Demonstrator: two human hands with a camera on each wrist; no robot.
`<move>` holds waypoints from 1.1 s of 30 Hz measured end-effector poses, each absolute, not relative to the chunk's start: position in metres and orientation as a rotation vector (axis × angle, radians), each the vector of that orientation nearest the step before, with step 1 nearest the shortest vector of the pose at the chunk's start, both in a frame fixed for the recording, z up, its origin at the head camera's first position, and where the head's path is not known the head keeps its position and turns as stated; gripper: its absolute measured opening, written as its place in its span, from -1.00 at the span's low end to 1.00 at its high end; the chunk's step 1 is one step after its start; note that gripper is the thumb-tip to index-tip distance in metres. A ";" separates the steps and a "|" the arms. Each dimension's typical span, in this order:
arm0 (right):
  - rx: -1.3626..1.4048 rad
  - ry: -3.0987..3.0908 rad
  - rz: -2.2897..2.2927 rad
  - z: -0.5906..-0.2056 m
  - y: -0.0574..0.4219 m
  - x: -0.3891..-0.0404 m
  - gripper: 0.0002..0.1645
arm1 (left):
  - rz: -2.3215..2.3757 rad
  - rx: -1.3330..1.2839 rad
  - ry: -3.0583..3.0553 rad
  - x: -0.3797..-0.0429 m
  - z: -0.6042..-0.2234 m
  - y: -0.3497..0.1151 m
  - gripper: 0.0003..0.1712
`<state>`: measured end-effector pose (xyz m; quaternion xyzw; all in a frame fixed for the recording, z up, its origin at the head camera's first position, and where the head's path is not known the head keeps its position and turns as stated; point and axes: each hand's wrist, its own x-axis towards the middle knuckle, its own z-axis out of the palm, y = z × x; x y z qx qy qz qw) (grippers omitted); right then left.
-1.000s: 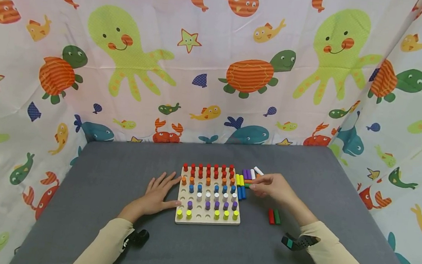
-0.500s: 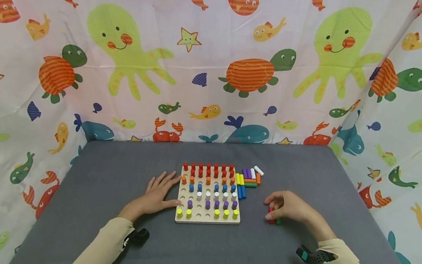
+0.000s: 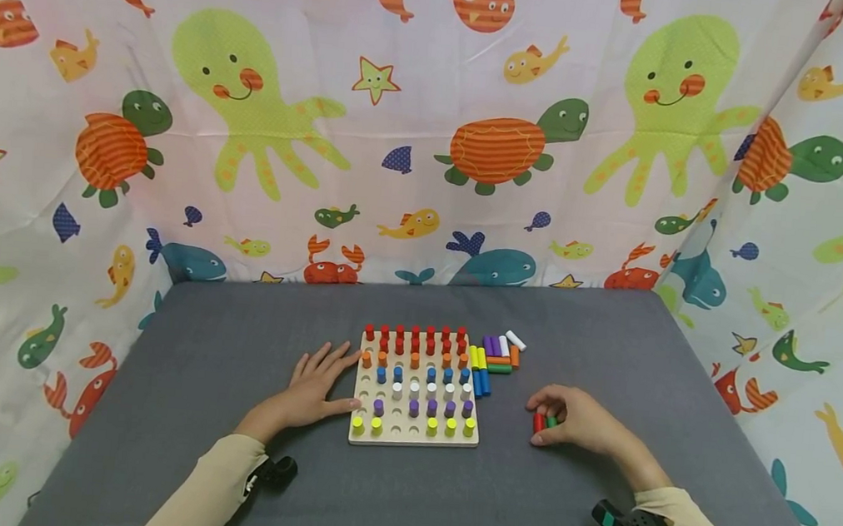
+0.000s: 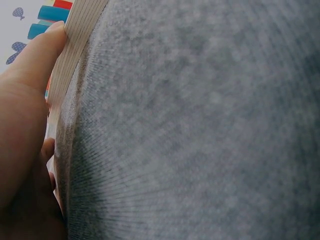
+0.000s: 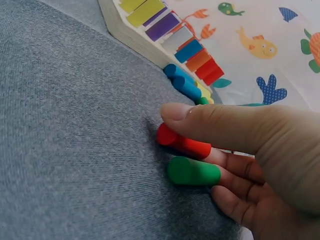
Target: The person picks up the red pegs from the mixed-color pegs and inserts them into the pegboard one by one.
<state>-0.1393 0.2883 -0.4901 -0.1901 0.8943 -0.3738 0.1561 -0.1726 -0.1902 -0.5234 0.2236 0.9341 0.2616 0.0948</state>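
Observation:
A wooden pegboard (image 3: 413,444) stands on the grey tabletop, with rows of red, orange, blue, white, purple and yellow pegs and some bare holes. My left hand (image 3: 308,391) lies spread at its left side, thumb and fingertips along the edge; the left wrist view shows the thumb (image 4: 37,55) against the wooden side. Right of the board, my right hand (image 3: 577,417) curls round a red peg (image 5: 185,141) and a green peg (image 5: 194,171) lying side by side. The thumb overlaps the red peg from above, and fingertips are at the far ends of both.
Beside the board's right edge lie loose pegs: yellow pegs (image 3: 477,357), blue pegs (image 3: 482,383), a green peg (image 3: 500,369), orange pegs (image 3: 514,355), purple pegs (image 3: 490,346) and white pegs (image 3: 516,340). A curtain (image 3: 418,129) printed with sea animals hangs behind the table.
My right hand has come back from the loose pegs by the board to the red and green pair. That pair has shifted slightly away from me. My left hand stays put.

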 end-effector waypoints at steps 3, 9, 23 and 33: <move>-0.538 2.578 -1.087 -0.492 0.288 -0.139 -0.44 | 0.780 0.675 2.774 -0.171 -0.520 -0.189 0.05; -0.450 2.600 -1.137 -0.496 0.285 -0.141 -0.40 | 0.741 0.658 2.776 -0.170 -0.519 -0.189 0.05; -0.321 2.611 -1.235 -0.498 0.280 -0.146 -0.46 | 0.772 0.692 2.782 -0.171 -0.520 -0.190 0.05; -0.276 2.621 -1.226 -0.498 0.272 -0.149 -0.63 | 0.797 0.704 2.777 -0.171 -0.522 -0.191 0.05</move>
